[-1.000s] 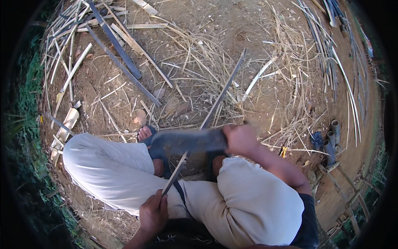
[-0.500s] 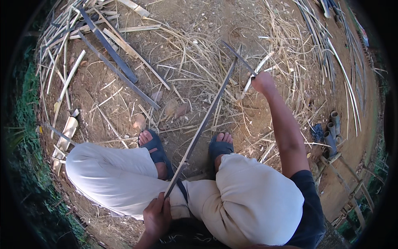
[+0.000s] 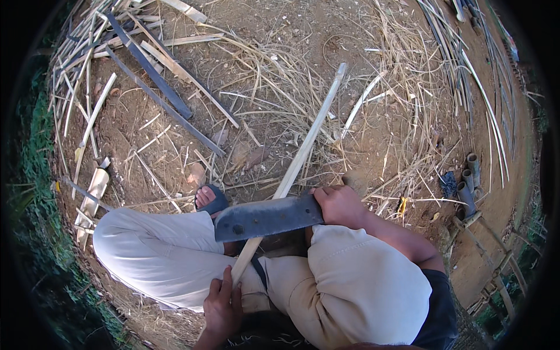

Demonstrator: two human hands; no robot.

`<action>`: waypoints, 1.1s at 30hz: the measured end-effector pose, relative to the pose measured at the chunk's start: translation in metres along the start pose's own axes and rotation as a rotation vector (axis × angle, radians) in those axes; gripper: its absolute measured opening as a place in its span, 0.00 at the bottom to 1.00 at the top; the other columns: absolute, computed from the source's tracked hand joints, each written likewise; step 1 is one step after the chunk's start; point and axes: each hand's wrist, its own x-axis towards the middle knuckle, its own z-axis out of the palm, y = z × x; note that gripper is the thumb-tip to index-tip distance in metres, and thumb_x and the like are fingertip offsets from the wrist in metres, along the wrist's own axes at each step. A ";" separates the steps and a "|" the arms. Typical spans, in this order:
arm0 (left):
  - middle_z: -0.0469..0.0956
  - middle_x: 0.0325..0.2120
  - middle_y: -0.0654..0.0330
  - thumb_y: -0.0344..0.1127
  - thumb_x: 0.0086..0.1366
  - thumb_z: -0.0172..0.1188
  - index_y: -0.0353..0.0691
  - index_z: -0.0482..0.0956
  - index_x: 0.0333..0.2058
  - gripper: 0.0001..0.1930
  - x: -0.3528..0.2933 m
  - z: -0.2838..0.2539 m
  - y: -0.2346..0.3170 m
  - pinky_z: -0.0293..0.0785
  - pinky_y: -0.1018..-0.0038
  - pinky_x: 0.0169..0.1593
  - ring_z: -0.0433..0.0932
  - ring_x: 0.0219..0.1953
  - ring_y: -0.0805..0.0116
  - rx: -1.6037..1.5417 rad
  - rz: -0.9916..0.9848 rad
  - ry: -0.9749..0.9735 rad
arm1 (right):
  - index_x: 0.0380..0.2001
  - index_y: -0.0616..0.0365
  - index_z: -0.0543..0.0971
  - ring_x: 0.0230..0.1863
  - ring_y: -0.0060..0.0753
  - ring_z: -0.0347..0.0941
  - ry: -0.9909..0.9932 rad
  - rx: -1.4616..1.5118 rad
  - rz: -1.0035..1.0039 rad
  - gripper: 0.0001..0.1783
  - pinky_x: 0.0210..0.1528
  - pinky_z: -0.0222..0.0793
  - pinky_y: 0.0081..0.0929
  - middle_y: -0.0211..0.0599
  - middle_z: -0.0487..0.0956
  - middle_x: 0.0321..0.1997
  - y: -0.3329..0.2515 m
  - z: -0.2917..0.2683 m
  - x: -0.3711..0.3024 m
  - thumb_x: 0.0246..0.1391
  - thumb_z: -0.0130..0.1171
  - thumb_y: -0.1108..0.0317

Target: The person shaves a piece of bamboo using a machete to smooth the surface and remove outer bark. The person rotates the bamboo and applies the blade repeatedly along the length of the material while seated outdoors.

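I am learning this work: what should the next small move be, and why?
Perhaps slide the dark blade a little along the pale strip: the right hand holds the blade across the strip, while the left hand grips the strip's near part.

An outdoor work spot in daylight, on bare brown earthen ground (image 3: 303, 23). Tan, straw-like dry shavings (image 3: 408, 70) litter the middle. A jumbled heap of long, pale and dark split-wood strips (image 3: 76, 64) fills the upper left; thin grey and whitish strips (image 3: 458, 76) lie lengthwise at the right, above short, grey, hollow tubes (image 3: 466, 197). A rough frame of brown poles (image 3: 500, 266) stands lower right. Green leafy plants (image 3: 42, 146) border the left edge. A broad, dark metal blade (image 3: 265, 219) marks it as a workplace.
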 end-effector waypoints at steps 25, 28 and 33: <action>0.71 0.32 0.50 0.26 0.61 0.58 0.33 0.67 0.61 0.28 -0.003 -0.001 -0.009 0.76 0.60 0.27 0.78 0.26 0.51 0.192 0.067 0.061 | 0.37 0.55 0.81 0.34 0.49 0.82 -0.054 -0.064 0.567 0.15 0.39 0.79 0.46 0.46 0.83 0.29 0.100 -0.010 0.047 0.49 0.62 0.59; 0.71 0.33 0.50 0.27 0.61 0.57 0.33 0.66 0.61 0.28 -0.005 0.001 -0.009 0.76 0.60 0.27 0.77 0.27 0.53 0.200 0.046 0.035 | 0.37 0.56 0.82 0.34 0.50 0.82 0.097 -0.230 0.295 0.14 0.42 0.78 0.47 0.47 0.82 0.28 0.105 0.007 0.039 0.50 0.60 0.60; 0.70 0.33 0.50 0.26 0.61 0.58 0.33 0.66 0.61 0.28 -0.003 -0.007 -0.001 0.75 0.60 0.27 0.77 0.28 0.53 0.270 0.075 0.113 | 0.29 0.64 0.83 0.37 0.52 0.82 0.197 0.105 0.899 0.16 0.45 0.77 0.47 0.53 0.83 0.31 0.182 -0.021 0.098 0.49 0.61 0.59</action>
